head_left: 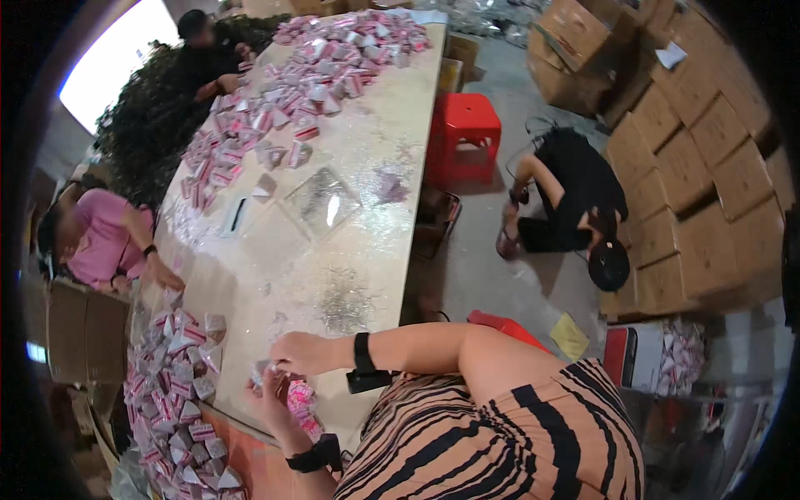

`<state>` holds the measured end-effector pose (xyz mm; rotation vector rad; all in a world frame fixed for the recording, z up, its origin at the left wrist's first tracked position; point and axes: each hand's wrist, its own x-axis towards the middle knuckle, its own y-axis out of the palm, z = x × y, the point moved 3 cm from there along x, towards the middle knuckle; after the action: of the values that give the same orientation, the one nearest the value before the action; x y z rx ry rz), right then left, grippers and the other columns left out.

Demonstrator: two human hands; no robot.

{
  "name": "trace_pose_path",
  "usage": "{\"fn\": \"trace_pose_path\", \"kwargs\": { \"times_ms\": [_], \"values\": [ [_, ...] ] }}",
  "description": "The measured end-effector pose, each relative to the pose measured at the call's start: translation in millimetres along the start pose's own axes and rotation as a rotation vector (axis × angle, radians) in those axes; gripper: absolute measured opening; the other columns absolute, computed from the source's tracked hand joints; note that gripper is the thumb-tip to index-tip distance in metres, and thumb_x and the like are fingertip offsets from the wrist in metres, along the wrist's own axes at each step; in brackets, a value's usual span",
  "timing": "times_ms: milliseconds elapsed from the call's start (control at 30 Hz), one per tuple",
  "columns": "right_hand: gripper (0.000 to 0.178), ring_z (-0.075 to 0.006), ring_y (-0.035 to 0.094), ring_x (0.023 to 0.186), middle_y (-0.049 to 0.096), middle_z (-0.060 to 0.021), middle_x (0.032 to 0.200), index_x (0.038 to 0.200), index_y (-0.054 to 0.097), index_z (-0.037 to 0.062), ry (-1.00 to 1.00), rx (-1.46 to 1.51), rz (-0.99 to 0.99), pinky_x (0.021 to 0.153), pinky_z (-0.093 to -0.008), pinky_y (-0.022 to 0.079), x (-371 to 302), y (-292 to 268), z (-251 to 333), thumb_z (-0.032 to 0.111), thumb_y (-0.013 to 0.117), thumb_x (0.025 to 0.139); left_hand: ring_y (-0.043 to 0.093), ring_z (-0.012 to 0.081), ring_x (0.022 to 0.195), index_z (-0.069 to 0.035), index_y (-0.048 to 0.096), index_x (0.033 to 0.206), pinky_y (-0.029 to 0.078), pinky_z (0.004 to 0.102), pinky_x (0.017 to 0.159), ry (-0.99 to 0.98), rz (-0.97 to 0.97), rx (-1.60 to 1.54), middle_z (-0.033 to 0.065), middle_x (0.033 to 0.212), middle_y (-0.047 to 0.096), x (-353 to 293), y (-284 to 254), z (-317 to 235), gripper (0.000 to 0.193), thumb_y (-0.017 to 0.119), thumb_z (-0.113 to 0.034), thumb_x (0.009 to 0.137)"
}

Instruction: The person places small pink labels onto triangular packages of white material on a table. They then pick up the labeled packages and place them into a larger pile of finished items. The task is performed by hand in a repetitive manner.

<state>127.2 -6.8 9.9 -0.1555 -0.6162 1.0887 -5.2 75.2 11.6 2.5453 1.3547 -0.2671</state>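
Note:
My right hand [307, 353] and my left hand [268, 398] meet over the near part of the table, fingers pinched together. Between their fingertips is a small whitish packet [259, 372]; its exact shape is mostly covered by the fingers. Beside my left hand lie bright pink-and-white packets [302, 398], close to the table's near edge. Both my wrists carry black bands. To the left, a heap of triangular pink-and-white packets [179, 400] spreads along the table's end.
A long pale table [379, 217] bears another large heap of triangular packets [333, 62], a clear flat tray [323, 202] and scattered silvery bits [346, 300]. Two people work across it. At right are a red stool [468, 133], a bending person [575, 192] and stacked cartons [692, 158].

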Motion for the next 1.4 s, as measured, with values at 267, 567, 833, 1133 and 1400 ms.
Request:
{"fn": "trace_pose_path", "kwargs": {
  "times_ms": [267,567,833,1133,1400],
  "values": [
    [0.015,-0.036,0.058,0.067,0.059,-0.0188,0.068,0.071,0.059,0.0003,0.175,0.044,0.129,0.061,-0.0429,0.045,-22,3,-22,0.014,0.057,0.075,0.063,0.0198,0.078,0.0,0.036,0.124,0.054,0.0288,0.062,-0.16,0.003,0.081,0.014,0.1,0.059,-4,1,37,0.046,0.06,-0.015,0.087],
    [0.017,-0.0229,0.061,0.061,0.064,-0.0122,0.066,0.066,0.064,0.0045,0.464,-0.307,0.043,0.059,-0.0352,0.049,19,-136,-141,0.021,0.062,0.071,0.058,0.0144,0.076,0.003,0.046,0.121,0.05,0.0253,0.06,-0.123,-0.041,0.237,0.0121,0.102,0.057,0,-36,45,0.042,0.059,-0.018,0.088],
    [0.052,-0.0315,0.048,0.113,0.048,-0.0204,0.124,0.12,0.052,-0.0004,0.253,-0.66,-0.568,0.093,-0.0384,0.039,96,-329,-102,0.031,0.065,0.08,0.06,0.0177,0.079,0.002,0.059,0.107,0.05,0.0293,0.066,-0.107,-0.14,0.517,0.0122,0.091,0.062,14,-115,73,0.037,0.065,-0.025,0.082],
    [0.03,-0.0325,0.059,0.088,0.058,-0.0171,0.1,0.104,0.061,0.002,0.512,-0.352,0.239,0.075,-0.0388,0.049,-45,-93,-99,0.013,0.062,0.077,0.058,0.033,0.094,-0.004,0.058,0.113,0.047,0.0389,0.081,0.156,-0.184,1.205,0.0203,0.109,0.058,114,-198,70,0.048,0.068,-0.032,0.076],
    [0.036,-0.0377,0.056,0.091,0.048,-0.0176,0.107,0.11,0.051,0.0062,0.625,-0.576,0.174,0.075,-0.0436,0.049,-88,-68,-141,0.011,0.061,0.075,0.044,0.0439,0.115,0.003,0.039,0.123,0.04,0.0461,0.094,0.445,-0.2,1.486,0.0275,0.124,0.043,217,-181,27,0.061,0.067,-0.023,0.076]
  ]
}}
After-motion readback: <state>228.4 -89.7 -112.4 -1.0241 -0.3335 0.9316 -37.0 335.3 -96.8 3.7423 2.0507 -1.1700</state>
